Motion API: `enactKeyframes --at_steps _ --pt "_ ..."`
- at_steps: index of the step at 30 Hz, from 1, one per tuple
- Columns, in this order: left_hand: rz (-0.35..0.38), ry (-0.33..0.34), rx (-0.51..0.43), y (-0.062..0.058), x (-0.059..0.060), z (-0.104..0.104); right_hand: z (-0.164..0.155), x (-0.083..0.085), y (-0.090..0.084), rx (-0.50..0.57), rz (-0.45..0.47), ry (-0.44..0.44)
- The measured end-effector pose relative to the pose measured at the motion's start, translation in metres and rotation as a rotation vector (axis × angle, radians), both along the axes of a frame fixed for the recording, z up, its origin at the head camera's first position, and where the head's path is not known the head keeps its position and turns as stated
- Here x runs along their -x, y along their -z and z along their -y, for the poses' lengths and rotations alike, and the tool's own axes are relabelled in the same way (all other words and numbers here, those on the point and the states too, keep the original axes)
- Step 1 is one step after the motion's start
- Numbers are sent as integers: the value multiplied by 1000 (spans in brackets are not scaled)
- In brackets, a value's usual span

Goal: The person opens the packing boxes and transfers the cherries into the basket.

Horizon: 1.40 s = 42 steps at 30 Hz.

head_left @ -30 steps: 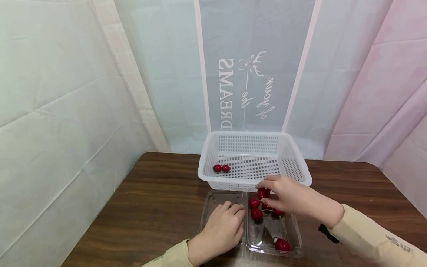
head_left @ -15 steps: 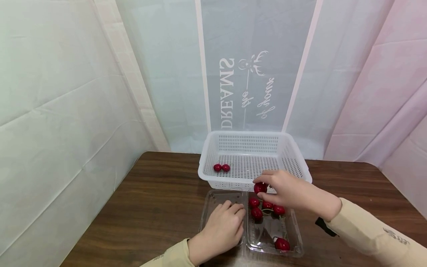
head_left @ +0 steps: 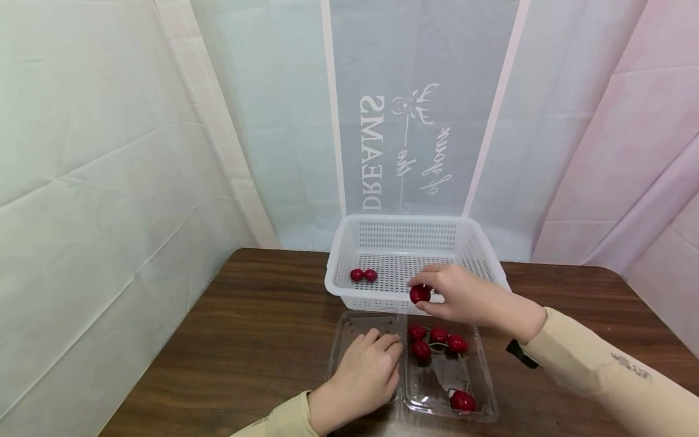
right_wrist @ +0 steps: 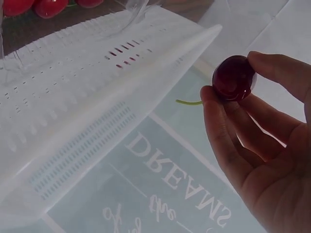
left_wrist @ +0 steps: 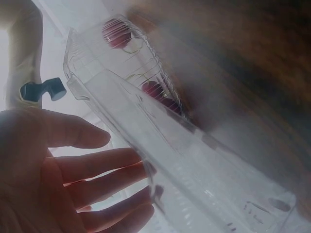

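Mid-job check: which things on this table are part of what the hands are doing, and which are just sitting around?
In use:
right hand pinching a cherry
white basket holding two cherries
clear clamshell box with four cherries
left hand resting on the box's open lid

Just there:
wooden table
printed backdrop

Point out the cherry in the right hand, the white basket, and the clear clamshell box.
cherry (right_wrist: 233,77), right wrist view, middle of its red skin.
white basket (head_left: 334,274), head view, left wall.
clear clamshell box (head_left: 480,373), head view, right rim.
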<state>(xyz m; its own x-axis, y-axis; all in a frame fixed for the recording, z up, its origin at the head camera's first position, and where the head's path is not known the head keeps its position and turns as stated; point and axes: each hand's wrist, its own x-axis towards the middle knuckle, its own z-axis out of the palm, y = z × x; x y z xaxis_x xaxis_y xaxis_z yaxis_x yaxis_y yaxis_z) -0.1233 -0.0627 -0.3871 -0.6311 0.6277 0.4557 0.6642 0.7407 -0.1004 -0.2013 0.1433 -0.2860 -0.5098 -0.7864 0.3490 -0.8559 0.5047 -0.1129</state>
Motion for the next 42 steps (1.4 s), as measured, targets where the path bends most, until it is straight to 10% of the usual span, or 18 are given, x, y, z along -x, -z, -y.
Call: enactKeyframes --at_steps 42 --pt "0 -2 -4 1 1 0 20 57 -2 -74 133 65"
